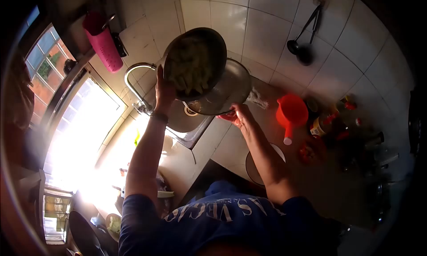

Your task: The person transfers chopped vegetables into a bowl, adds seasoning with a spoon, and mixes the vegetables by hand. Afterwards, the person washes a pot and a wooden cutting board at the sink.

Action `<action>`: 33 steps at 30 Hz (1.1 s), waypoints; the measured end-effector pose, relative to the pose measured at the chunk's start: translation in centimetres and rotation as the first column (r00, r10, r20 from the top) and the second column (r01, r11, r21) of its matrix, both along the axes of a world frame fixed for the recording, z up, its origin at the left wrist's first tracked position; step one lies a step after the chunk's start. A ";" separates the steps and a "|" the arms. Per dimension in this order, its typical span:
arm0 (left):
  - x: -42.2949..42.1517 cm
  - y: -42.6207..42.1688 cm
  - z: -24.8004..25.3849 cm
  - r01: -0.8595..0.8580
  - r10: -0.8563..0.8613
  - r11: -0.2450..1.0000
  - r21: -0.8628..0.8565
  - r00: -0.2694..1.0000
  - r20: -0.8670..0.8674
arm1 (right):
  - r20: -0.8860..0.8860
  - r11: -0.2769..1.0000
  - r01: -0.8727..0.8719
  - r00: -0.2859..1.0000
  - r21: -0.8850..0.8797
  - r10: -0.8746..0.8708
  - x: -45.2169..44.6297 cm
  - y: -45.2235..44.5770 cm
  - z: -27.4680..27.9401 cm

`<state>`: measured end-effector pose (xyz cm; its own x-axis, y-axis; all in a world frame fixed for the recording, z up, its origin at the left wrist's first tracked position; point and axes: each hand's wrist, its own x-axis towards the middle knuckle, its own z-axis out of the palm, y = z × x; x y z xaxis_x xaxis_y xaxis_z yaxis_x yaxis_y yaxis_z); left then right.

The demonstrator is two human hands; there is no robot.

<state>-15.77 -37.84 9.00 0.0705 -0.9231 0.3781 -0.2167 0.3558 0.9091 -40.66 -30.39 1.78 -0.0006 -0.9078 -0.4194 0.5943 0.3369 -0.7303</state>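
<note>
My left hand (164, 93) grips the left side of a dark round bowl (219, 49), which is raised and tilted. Pale, strip-like pieces of food (191, 71) fill it; their kind is too dim to tell. Beside it and partly behind it is a wide, shiny metal bowl (238, 84). My right hand (238, 115) is closed on this bowl's lower right rim. Both bowls are over or close to the sink (180, 127), and the metal bowl's far left side is hidden by the dark one.
A curved tap (133, 76) rises left of the sink. On the right counter stand a red handled jug (291, 111) and several bottles (320, 124). A round plate-like thing (254, 169) lies under my right forearm. Ladles (307, 38) and a pink holder (104, 47) hang above.
</note>
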 end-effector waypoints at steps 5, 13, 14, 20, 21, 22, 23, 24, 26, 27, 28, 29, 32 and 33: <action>-0.8 0.9 2.7 -0.228 0.232 0.972 -0.061 0.876 0.423 | 0.069 0.998 -0.061 0.996 -0.021 0.062 2.9 -2.3 0.2; -1.1 2.1 2.7 -0.191 0.337 0.910 -0.368 0.857 0.389 | 0.027 0.992 -0.120 0.993 0.033 0.119 3.6 -1.7 -2.3; -1.0 2.1 2.7 -0.172 0.332 0.895 -0.411 0.872 0.359 | 0.050 0.992 -0.120 0.992 0.043 0.118 3.6 -1.7 -3.1; -0.7 3.7 4.0 -0.233 0.423 0.795 -0.560 0.875 0.237 | 0.071 0.993 -0.114 0.991 0.003 0.114 2.5 0.7 -4.2; -0.5 4.1 4.2 -0.256 0.492 0.730 -0.634 0.841 0.227 | 0.076 0.994 -0.106 0.992 0.005 0.105 2.2 1.4 -3.7; -0.3 5.0 4.1 -0.338 0.405 0.857 -0.388 0.908 0.105 | 0.109 0.996 -0.091 0.990 -0.019 0.092 2.1 1.9 -3.3; 0.6 4.2 2.9 -0.338 0.406 0.858 -0.386 0.908 0.107 | 0.110 0.996 -0.092 0.990 -0.016 0.093 1.8 1.8 -3.4; 2.3 3.1 0.7 -0.308 0.318 0.887 -0.345 0.948 -0.028 | 0.129 0.997 -0.081 0.988 0.000 0.080 1.5 1.5 -3.6; 4.0 3.5 -0.9 -0.243 0.176 0.955 -0.173 0.927 -0.330 | 0.186 0.997 -0.065 0.981 0.033 0.058 0.7 0.9 -4.6; 4.6 5.0 -0.6 -0.254 0.186 0.951 -0.177 0.926 -0.329 | 0.172 0.998 -0.041 0.985 0.049 0.032 0.3 1.3 -3.5; 5.0 7.2 0.2 -0.307 0.355 0.918 -0.250 0.918 0.175 | 0.194 0.999 -0.034 0.980 -0.003 0.034 -0.6 1.1 -3.8; 5.2 9.1 0.6 -0.313 0.454 0.891 -0.329 0.641 0.618 | 0.216 0.999 -0.022 0.976 -0.050 0.033 -1.5 1.2 -4.2; 7.8 13.3 -2.5 -0.227 0.373 0.924 -0.307 0.702 0.607 | 0.176 0.994 0.021 0.984 -0.105 -0.002 -4.3 2.7 -2.0; 7.9 15.0 -3.2 -0.262 0.259 0.962 -0.073 0.796 0.546 | 0.168 0.995 0.047 0.985 -0.092 -0.031 -5.4 2.8 -2.1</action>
<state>-7.82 -22.85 5.80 0.0925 -0.9021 0.4215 -0.7611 0.2089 0.6140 -46.08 -27.54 -0.28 0.0259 -0.9442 -0.3283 0.7214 0.2449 -0.6477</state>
